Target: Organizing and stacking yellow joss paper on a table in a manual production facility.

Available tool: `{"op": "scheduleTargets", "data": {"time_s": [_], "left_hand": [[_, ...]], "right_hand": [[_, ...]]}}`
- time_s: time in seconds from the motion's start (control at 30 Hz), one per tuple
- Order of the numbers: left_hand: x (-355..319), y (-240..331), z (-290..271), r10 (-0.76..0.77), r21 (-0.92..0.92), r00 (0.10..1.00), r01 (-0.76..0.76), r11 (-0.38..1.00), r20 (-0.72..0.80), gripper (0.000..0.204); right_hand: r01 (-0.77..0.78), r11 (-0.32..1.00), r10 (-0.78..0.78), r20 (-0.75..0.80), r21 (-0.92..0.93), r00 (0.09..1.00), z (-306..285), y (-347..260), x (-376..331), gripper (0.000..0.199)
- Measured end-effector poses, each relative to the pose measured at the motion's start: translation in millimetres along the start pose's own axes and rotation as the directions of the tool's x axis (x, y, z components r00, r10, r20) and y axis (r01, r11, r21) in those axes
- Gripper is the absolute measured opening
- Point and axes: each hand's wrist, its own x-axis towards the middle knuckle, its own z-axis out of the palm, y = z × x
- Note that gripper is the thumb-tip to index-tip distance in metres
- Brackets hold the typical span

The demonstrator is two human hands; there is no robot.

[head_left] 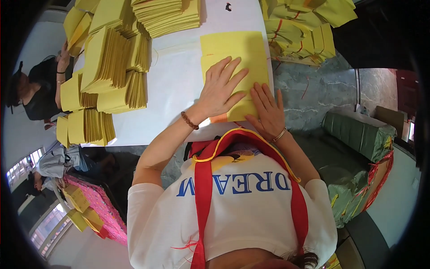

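A yellow paper sheet or thin stack (233, 42) lies on the white tabletop (174, 76) close to its right edge; how many layers it has I cannot tell. My left hand (221, 87) rests flat on it with fingers spread, a brown beaded bracelet at the wrist. At the paper's lower right edge lies my right hand (268, 110), fingers stretched out and its fingertips over the border. An orange-red patch (218, 118) shows at the paper's near edge, below my left hand.
Folded yellow paper stacks (105, 62) cover the table's left side, with another pile (168, 15) at the back. Tied yellow bundles (300, 33) sit beyond the right edge. Green wrapped bales (358, 134) stand at right. Two other people (42, 89) are at left.
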Motion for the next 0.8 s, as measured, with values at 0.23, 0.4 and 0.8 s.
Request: {"op": "scheduleTargets", "data": {"time_s": [0.23, 0.4, 0.8], "left_hand": [[-1.9, 4.0, -0.5, 0.158, 0.123, 0.983, -0.168, 0.978, 0.089, 0.059], [-6.4, 19.2, 3.6, 0.226, 0.386, 0.968, -0.25, 0.888, 0.106, 0.056], [-15.6, -20.3, -57.4, -0.167, -0.37, 0.969, 0.09, 0.925, -0.182, 0.042]], "right_hand": [[0.018, 0.99, -0.007, -0.082, 0.136, 0.997, 1.8, 2.7, -0.2, 0.068], [0.213, 0.976, -0.179, -0.372, 0.051, 0.911, 4.2, 4.5, -9.2, 0.056], [0.154, 0.979, -0.185, -0.255, -0.135, 0.949, 15.2, -3.8, -13.2, 0.039]]}}
